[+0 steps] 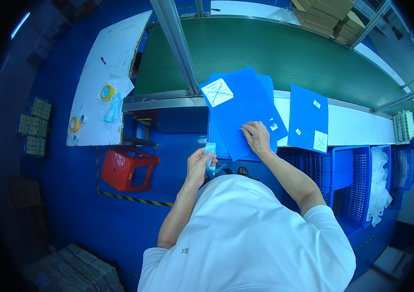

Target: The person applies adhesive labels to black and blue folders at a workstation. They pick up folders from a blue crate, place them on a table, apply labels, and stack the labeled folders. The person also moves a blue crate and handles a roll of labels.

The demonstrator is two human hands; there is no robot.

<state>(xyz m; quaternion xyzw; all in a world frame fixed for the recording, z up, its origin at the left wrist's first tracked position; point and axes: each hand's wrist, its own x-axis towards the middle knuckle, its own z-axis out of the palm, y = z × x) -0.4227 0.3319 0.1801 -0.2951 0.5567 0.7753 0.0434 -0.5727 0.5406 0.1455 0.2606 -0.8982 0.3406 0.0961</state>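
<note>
My left hand (pixel 199 164) is closed round a pale blue folded strip (pixel 210 149), with a loose end hanging below the fingers. It is in front of the near edge of a stack of blue sheets. On the top blue sheet (pixel 241 109), which lies at a slant, rests my right hand (pixel 258 137), thumb and fingertips pressed together. Whatever they may pinch is too small to name. A white label (pixel 217 92) with a drawn cross is at the sheet's upper left corner, and a small white sticker (pixel 273 125) lies right of my right hand.
Another blue sheet (pixel 309 117) with white labels lies to the right. Beyond runs a green conveyor belt (pixel 265 48) with a metal post (pixel 175 44). Tape rolls (pixel 106 92) sit on the white table (pixel 105 53) at left. A red stool (pixel 123 168) and blue crates (pixel 355 190) stand below.
</note>
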